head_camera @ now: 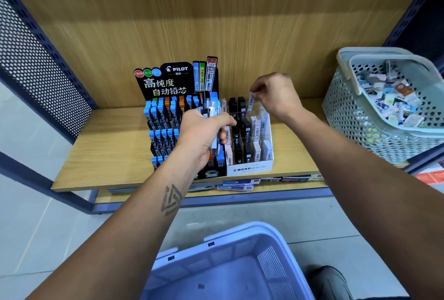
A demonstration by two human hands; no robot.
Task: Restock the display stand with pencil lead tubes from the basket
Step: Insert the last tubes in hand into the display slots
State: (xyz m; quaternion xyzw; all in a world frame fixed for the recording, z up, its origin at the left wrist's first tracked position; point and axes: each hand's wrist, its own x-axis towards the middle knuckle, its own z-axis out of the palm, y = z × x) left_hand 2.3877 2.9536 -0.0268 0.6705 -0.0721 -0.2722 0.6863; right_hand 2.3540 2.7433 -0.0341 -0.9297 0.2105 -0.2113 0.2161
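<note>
Black display stand (pixel 177 76), white box (pixel 249 167), pale green perforated basket (pixel 346 117), lavender basket (pixel 230 263), wood-grain shelf (pixel 108 155).

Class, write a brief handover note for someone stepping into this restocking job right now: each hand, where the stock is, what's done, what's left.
Left hand: gripping a bundle of lead tubes over the Pilot stand.
Right hand: pinching one pale tube above the back row of the Mono stand.
Both stands look largely filled.
Left: slot this tube, then the bundle.

Bare shelf (pixel 101 155) lies left of the black stand (pixel 165 117); a green basket (pixel 355 117) crowds the right.
</note>
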